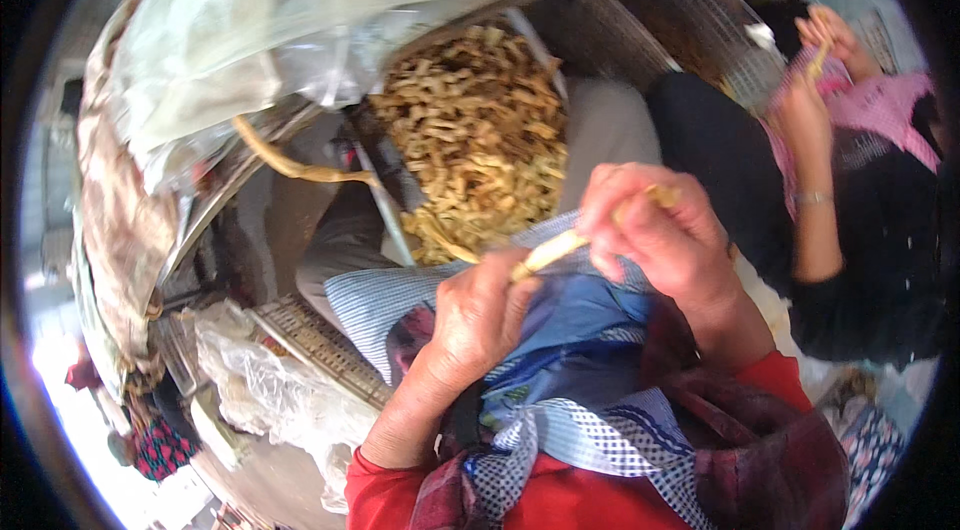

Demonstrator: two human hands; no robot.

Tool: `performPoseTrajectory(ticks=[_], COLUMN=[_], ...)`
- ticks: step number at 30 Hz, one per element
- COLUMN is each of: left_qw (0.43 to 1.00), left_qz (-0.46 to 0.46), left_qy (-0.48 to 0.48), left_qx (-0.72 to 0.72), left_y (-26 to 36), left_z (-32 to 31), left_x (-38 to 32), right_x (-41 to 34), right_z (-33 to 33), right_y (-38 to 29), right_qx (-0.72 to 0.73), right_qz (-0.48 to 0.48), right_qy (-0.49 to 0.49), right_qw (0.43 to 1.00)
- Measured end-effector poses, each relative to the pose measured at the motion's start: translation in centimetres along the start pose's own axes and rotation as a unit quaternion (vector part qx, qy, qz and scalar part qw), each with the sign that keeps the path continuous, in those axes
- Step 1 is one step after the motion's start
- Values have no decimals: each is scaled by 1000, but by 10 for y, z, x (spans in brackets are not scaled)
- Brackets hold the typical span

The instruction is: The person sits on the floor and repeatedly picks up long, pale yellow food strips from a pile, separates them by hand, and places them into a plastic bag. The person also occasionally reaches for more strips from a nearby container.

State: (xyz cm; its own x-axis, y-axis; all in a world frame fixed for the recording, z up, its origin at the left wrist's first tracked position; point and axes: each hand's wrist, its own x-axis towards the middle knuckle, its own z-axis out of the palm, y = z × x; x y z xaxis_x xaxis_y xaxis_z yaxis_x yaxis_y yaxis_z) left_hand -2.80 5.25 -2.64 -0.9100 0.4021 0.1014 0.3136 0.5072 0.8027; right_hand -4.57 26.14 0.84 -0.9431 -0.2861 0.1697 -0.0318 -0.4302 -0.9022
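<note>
Over my lap, both hands grip one long, pale yellow plant root (551,252). My left hand (480,312) closes around its lower part, and a thin end of it seems to run out toward the pile. Blurred by motion, my right hand (664,233) pinches the upper part, with a tip showing above the fingers. Just beyond my hands is a tray (386,203) heaped with short root pieces (480,132), brown at the far side and yellower near me. No blade is visible in either hand.
Plastic sheeting (225,27) covers a raised surface ahead; a long root (300,168) hangs over its edge. At left are a plastic crate (322,350) and a crumpled clear bag (277,372). A co-worker's hands (814,79) hold a similar root at right, near a mesh crate (750,57).
</note>
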Motion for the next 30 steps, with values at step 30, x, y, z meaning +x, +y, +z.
performPoseTrajectory(ticks=[30], left_qw=[983], left_qz=[66], left_qy=[13], left_qx=[171], left_y=[38], left_z=[-41], left_x=[-3], right_x=[-5], right_z=[-29], right_y=[14], right_qx=[-538], right_qz=[160], right_qy=[-279], right_qw=[779])
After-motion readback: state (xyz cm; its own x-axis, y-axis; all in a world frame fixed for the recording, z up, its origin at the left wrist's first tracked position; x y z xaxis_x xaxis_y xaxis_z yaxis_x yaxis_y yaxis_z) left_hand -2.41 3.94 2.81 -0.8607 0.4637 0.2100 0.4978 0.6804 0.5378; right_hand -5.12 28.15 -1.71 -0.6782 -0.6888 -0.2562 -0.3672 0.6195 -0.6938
